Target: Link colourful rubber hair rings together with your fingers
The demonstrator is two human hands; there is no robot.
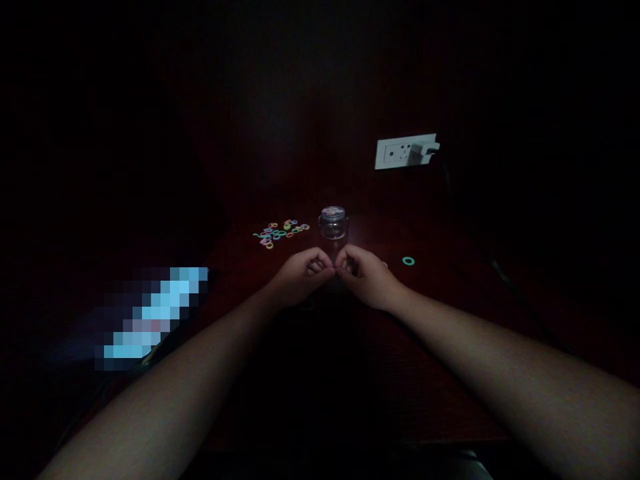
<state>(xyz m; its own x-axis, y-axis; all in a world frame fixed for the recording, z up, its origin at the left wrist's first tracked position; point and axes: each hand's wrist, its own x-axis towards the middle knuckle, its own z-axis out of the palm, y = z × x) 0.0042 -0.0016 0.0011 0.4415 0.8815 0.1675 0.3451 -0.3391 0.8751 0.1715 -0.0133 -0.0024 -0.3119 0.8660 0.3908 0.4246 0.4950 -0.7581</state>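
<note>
My left hand (307, 270) and my right hand (365, 272) meet over the dark red table, thumbs and fingertips pinched together and touching. Whatever lies between the fingertips is too small and dim to make out. Just beyond them stands a small clear jar (333, 224) with its lid on. A loose cluster of colourful hair ties (283, 232) lies to the left of the jar. On the right, past my right hand, one green ring-shaped hair tie (409, 261) rests flat by itself.
A lit screen (160, 317), blurred into blocks, stands at the left beside my left forearm. On the back wall is a white socket panel (400, 153) with a plug (425, 150) in it. A dark cable (500, 270) runs down at the right. The room is very dim.
</note>
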